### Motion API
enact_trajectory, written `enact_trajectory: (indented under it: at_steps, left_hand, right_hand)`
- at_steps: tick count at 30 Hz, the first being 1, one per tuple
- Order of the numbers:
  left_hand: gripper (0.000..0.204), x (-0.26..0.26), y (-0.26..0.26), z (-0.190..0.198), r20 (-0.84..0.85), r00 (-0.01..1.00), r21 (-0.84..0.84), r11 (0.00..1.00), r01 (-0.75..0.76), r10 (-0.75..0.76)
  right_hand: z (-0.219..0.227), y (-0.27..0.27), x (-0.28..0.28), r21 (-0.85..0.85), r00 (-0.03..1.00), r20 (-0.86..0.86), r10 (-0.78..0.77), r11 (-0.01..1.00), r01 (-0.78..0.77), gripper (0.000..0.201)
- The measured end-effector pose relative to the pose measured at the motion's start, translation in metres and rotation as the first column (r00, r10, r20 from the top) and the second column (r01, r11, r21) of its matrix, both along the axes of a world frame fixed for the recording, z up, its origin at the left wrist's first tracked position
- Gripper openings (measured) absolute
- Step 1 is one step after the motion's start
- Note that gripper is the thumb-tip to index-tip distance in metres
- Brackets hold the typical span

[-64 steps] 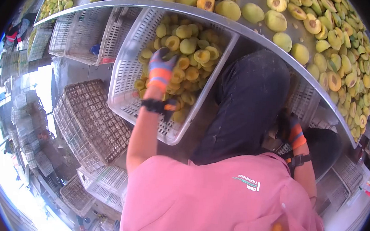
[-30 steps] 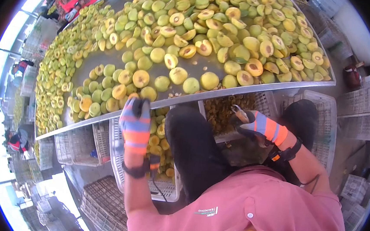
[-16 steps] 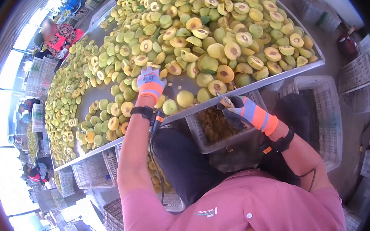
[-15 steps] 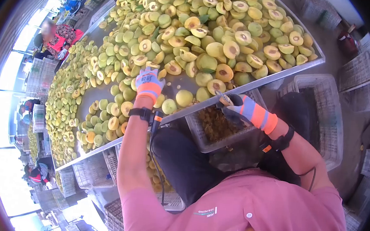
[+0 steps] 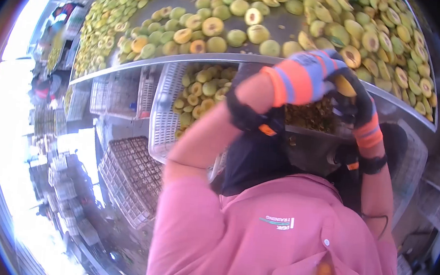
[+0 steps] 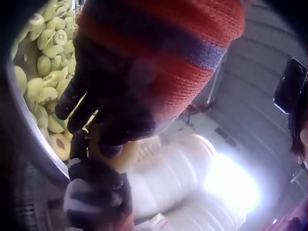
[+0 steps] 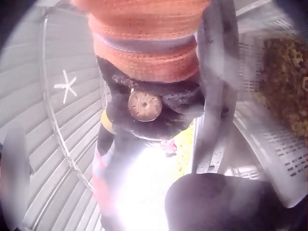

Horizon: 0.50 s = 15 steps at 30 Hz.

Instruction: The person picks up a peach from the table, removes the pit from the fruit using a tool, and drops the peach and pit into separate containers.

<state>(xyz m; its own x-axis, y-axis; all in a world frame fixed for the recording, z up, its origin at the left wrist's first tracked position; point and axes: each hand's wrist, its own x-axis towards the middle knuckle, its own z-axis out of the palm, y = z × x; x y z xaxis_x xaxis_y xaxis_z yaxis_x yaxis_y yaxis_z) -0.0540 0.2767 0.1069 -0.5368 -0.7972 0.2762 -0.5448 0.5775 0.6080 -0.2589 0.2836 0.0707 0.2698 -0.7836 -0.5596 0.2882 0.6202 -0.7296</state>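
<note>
My gloved left hand (image 5: 310, 77) holds a yellow-green stone-fruit half (image 5: 345, 86) up against my right hand (image 5: 356, 104). In the left wrist view the fruit shows between the dark fingertips of both hands. My right hand's fingers curl round a wooden-handled tool, whose round handle end (image 7: 145, 106) shows at the palm in the right wrist view. The tool's metal tip is hidden now. Both hands are close over the near rim of the metal table (image 5: 159, 61), where many halved fruits (image 5: 213, 27) lie, several with brown stones in them.
A white crate (image 5: 161, 125) of fruit halves stands under the table, left of my legs. Between my knees a bin of brown scraps (image 5: 312, 114) sits below my hands. A brown basket (image 5: 132, 172) and more crates (image 5: 112, 95) are on the left floor.
My left hand came out of the fruit crate, reached onto the table among the fruit, then moved right with a fruit half to my right hand. My right hand kept its tool.
</note>
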Motion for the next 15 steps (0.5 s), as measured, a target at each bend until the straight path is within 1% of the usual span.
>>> enact_trajectory:
  at_steps: [1, 2, 3, 4, 5, 6, 7, 8, 9, 10, 11, 12, 13, 14, 15]
  left_hand:
    - [0.045, -0.009, 0.004, -0.012, -0.16, 0.985, 0.041, 0.997, -0.063, 0.069]
    - [0.045, -0.022, 0.006, -0.027, -0.317, 0.939, 0.089, 0.99, -0.11, 0.133]
    - [0.043, -0.04, 0.011, -0.042, -0.563, 0.786, 0.215, 0.964, -0.158, 0.255]
    - [0.038, -0.051, 0.022, -0.031, -0.721, 0.575, 0.494, 0.869, 0.032, 0.388]
    - [0.035, -0.069, 0.022, -0.051, -0.811, 0.382, 0.517, 0.848, 0.112, 0.444]
    - [0.032, -0.09, 0.019, -0.075, -0.853, 0.172, 0.52, 0.832, 0.196, 0.492]
    - [0.029, -0.105, 0.014, -0.087, -0.832, 0.251, 0.51, 0.86, -0.008, 0.495]
    - [0.025, -0.11, 0.014, -0.09, -0.786, 0.338, 0.481, 0.856, -0.191, 0.517]
    - [0.023, -0.114, 0.014, -0.092, -0.718, 0.406, 0.434, 0.82, -0.373, 0.565]
    - [0.023, -0.113, 0.013, -0.086, -0.699, 0.355, 0.529, 0.783, -0.327, 0.62]
    - [0.024, -0.111, 0.011, -0.078, -0.673, 0.308, 0.615, 0.74, -0.272, 0.673]
    - [0.025, -0.108, 0.009, -0.072, -0.64, 0.266, 0.692, 0.691, -0.209, 0.721]
    - [0.027, -0.11, 0.004, -0.077, -0.64, 0.278, 0.656, 0.697, -0.289, 0.717]
    - [0.027, -0.112, -0.001, -0.082, -0.628, 0.3, 0.639, 0.696, -0.328, 0.718]
    - [0.027, -0.114, -0.005, -0.087, -0.614, 0.32, 0.623, 0.691, -0.365, 0.722]
  right_hand:
    - [-0.018, -0.008, -0.024, -0.02, 0.968, 0.203, 0.148, 0.989, -0.147, 0.045]
    - [-0.037, -0.015, -0.045, -0.062, 0.877, 0.39, 0.28, 0.958, -0.278, 0.044]
    - [-0.043, -0.016, -0.052, -0.101, 0.9, 0.364, 0.241, 0.971, -0.219, 0.044]
    - [-0.048, -0.01, -0.057, -0.135, 0.92, 0.339, 0.198, 0.978, -0.161, 0.044]
    - [-0.054, -0.005, -0.058, -0.169, 0.936, 0.316, 0.154, 0.98, -0.105, 0.043]
    - [-0.059, 0.001, -0.045, -0.197, 0.978, 0.208, -0.001, 0.979, 0.043, 0.044]
    - [-0.063, 0.011, -0.025, -0.244, 0.981, 0.103, -0.163, 0.952, 0.184, 0.044]
    - [-0.075, 0.011, -0.033, -0.437, 0.993, -0.106, -0.046, 0.899, -0.005, 0.044]
    - [-0.085, 0.011, -0.04, -0.586, 0.936, -0.351, -0.013, 0.783, -0.209, 0.045]
    - [-0.096, 0.012, -0.047, -0.672, 0.841, -0.536, -0.07, 0.639, -0.374, 0.047]
    - [-0.107, 0.011, -0.038, -0.63, 0.943, -0.326, -0.068, 0.759, -0.163, 0.05]
    - [-0.11, 0.009, -0.042, -0.658, 0.919, -0.389, -0.067, 0.718, -0.226, 0.051]
    - [-0.107, 0.007, -0.042, -0.681, 0.891, -0.448, -0.073, 0.674, -0.287, 0.053]
    - [-0.104, 0.006, -0.042, -0.699, 0.86, -0.503, -0.087, 0.627, -0.345, 0.054]
    - [-0.111, 0.0, -0.048, -0.644, 0.94, -0.34, -0.01, 0.731, -0.226, 0.055]
